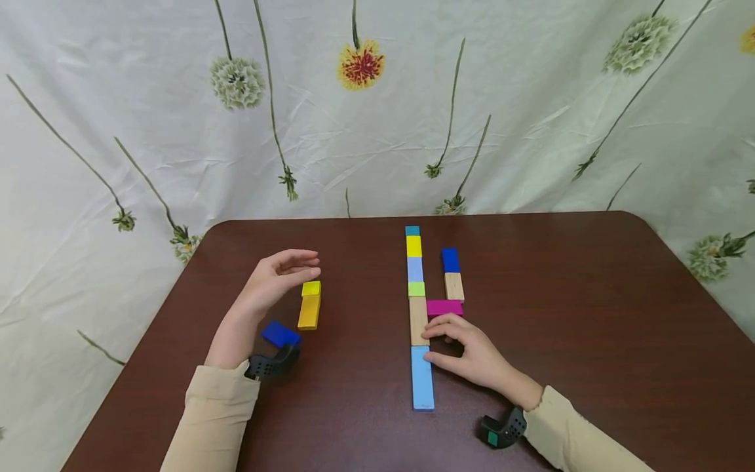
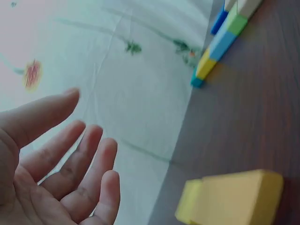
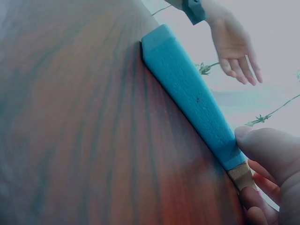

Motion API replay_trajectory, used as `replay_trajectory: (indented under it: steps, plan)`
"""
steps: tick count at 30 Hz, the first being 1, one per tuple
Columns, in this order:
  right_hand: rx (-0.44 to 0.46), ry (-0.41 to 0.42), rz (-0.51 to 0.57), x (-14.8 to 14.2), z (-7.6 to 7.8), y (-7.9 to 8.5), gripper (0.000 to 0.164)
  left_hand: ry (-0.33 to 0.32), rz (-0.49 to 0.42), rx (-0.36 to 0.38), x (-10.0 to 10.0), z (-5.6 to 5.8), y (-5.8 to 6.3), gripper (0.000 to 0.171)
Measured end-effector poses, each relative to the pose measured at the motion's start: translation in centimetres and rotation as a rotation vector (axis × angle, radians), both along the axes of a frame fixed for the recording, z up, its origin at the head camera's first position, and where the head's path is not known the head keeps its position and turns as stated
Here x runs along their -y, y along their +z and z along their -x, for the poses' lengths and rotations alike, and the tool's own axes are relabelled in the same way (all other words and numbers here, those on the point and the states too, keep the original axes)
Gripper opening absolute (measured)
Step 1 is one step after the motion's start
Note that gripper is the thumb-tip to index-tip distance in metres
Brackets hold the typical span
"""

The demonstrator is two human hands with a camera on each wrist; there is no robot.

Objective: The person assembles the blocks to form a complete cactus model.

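On the brown table (image 1: 590,314), right hand (image 1: 472,354) touches a long light-blue block (image 1: 422,377).

- A dark brown desk (image 1: 590,314) carried everything, rounded at its far corners.
- Behind it hung a pale, creased cloth backdrop (image 1: 531,111) printed with long-stemmed flowers.
- A dark blue block (image 1: 450,259) lay flat, touching a plain wooden block (image 1: 454,286) just nearer.
- Over on the left, a blue block (image 1: 280,334) lay flat at an angle.
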State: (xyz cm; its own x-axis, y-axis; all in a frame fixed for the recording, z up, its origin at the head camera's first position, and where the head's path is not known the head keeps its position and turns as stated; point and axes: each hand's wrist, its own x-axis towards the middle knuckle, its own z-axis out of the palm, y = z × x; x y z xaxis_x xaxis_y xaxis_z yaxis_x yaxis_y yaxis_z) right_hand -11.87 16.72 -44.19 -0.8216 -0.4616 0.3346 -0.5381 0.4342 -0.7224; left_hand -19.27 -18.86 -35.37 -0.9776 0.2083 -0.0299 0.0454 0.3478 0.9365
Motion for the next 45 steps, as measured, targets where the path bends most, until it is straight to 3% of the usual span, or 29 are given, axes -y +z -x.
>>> replay_trajectory:
  steps: [4, 11, 19, 25, 39, 45]
  plan:
    - [-0.005, -0.001, 0.005, 0.0, -0.1, 0.1, 0.028, -0.003, 0.018, -0.016, 0.8, -0.2, -1.0, 0.047]
    - [0.001, -0.004, -0.003, -0.1, -0.1, 0.1, 0.028, -0.093, 0.089, -0.020, 2.2, -0.2, -2.2, 0.051]
    - [-0.013, 0.007, -0.001, 0.0, 0.0, -0.1, 0.028, -0.135, 0.133, 0.066, 3.7, -0.3, -3.5, 0.047]
    - [-0.008, 0.004, 0.000, 0.0, 0.0, 0.0, 0.027, -0.166, 0.133, 0.086, 3.8, -0.3, -3.8, 0.048]
    - [-0.001, 0.006, -0.002, 0.1, -0.1, 0.3, 0.027, -0.149, 0.188, 0.119, 3.2, -0.4, -4.0, 0.052]
    - [0.005, 0.000, -0.006, 0.0, -0.1, 0.4, 0.027, -0.137, 0.210, 0.096, 2.9, -0.3, -4.0, 0.048]
